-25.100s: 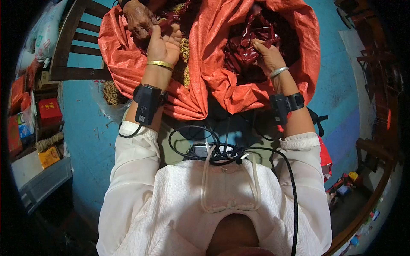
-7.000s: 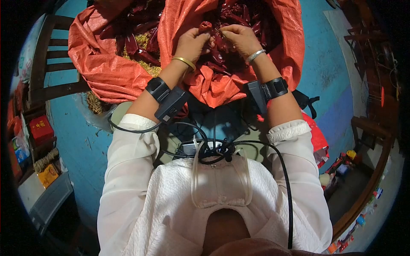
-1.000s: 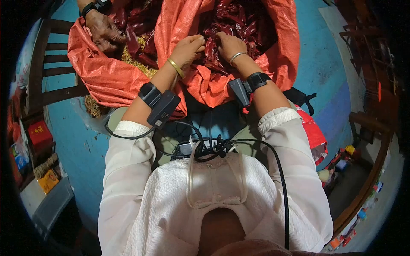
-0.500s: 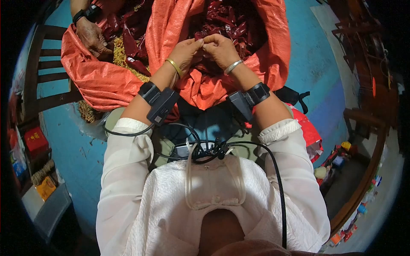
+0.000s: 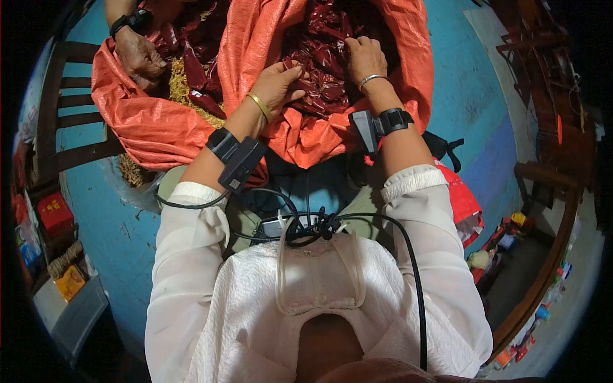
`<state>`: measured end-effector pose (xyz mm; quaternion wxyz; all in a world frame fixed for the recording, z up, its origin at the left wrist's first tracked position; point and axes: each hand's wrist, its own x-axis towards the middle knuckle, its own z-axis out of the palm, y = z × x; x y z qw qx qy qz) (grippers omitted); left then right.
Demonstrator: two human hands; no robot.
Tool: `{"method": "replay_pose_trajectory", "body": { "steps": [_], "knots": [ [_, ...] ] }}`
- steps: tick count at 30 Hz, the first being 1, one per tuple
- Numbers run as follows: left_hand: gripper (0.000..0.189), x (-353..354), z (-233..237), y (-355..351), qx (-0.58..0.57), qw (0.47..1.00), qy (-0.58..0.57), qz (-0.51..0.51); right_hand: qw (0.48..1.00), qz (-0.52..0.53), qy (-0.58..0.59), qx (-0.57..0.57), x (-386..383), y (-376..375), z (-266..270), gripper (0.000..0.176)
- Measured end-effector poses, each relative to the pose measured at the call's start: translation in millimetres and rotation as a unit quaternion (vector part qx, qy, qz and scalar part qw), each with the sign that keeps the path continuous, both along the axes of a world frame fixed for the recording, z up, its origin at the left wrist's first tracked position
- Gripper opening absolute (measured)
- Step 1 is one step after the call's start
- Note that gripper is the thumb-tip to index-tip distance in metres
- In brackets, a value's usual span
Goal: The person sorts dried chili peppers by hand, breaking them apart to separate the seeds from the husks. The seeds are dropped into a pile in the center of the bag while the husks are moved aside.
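An orange woven sack (image 5: 415, 70) lies open in front of me, holding many glossy dried red chili peppers (image 5: 322, 80). At the left side of its mouth is my left hand (image 5: 273, 86), wearing a gold bangle. A bit of dark red chili shows between its thumb and forefinger; the other fingers are loosely bent. My right hand (image 5: 368, 60), with a silver bangle, is among the chilies at the right. Its fingers curl together at a chili pepper (image 5: 345, 27), and the fingertips are partly hidden.
At the upper left another person's hand (image 5: 137, 57) rests by a second sack (image 5: 128, 121) with chilies and yellow bits (image 5: 182, 86). A dark wooden chair (image 5: 48, 115) stands left. Black cables (image 5: 408, 255) cross my lap. A red bag (image 5: 458, 198) lies at my right.
My hands were together over the sack's mouth and have parted. The right hand has moved up and right into the chilies; the left has shifted slightly down and left.
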<state>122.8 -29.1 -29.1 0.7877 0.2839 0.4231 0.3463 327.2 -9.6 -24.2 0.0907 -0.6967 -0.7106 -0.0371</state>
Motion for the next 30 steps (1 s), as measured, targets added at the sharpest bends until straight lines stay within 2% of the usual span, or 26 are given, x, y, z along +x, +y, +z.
{"method": "replay_pose_trajectory", "body": {
  "steps": [2,3,6,7,11,14,16,20,23,24,27,30],
  "knots": [
    [0.014,-2.0,-0.7,0.0,-0.005,1.000,-0.012,-0.007,0.998,0.016,-0.066,-0.014,7.4,0.7,-11.9,0.034],
    [0.014,-3.0,-0.5,0.2,-0.005,1.000,-0.012,-0.004,0.997,0.031,-0.066,0.028,7.0,-0.4,-16.1,0.021],
    [0.015,-4.9,-0.6,1.0,-0.004,1.000,-0.020,-0.017,0.996,0.008,-0.087,0.033,10.5,0.9,-24.4,0.021],
    [0.014,-5.2,-1.8,1.4,0.002,1.000,-0.014,-0.020,0.992,-0.006,-0.123,0.009,12.2,3.0,-26.2,0.034],
    [0.014,-6.9,2.0,1.2,0.007,1.000,-0.002,-0.029,0.989,-0.002,-0.137,-0.050,12.4,6.3,-19.1,0.029],
    [0.013,-6.3,4.9,0.5,0.007,1.000,0.002,-0.025,0.995,-0.021,-0.078,-0.051,7.1,4.3,-7.5,0.025],
    [0.013,-5.3,2.3,1.7,0.010,1.000,0.006,-0.024,0.998,-0.035,0.023,0.036,-3.3,-1.0,7.6,0.025],
    [0.012,-1.6,0.1,2.4,0.013,1.000,0.007,-0.006,0.987,0.006,0.107,0.121,-5.5,0.1,18.5,0.022],
    [0.012,-1.8,-5.0,3.6,0.019,1.000,-0.005,-0.011,0.946,0.025,0.234,0.223,-0.9,2.6,29.5,0.017],
    [0.012,-1.4,-5.7,3.6,0.019,1.000,-0.005,-0.011,0.946,0.025,0.234,0.223,2.7,4.3,29.1,0.017],
    [0.013,-1.3,-2.1,3.8,0.013,1.000,0.009,-0.013,0.860,-0.050,0.470,0.191,9.2,11.2,21.6,0.017],
    [0.015,0.5,12.5,0.6,0.027,0.999,0.015,-0.018,0.848,-0.070,0.497,0.171,12.0,13.2,13.6,0.018]
  ]
}}
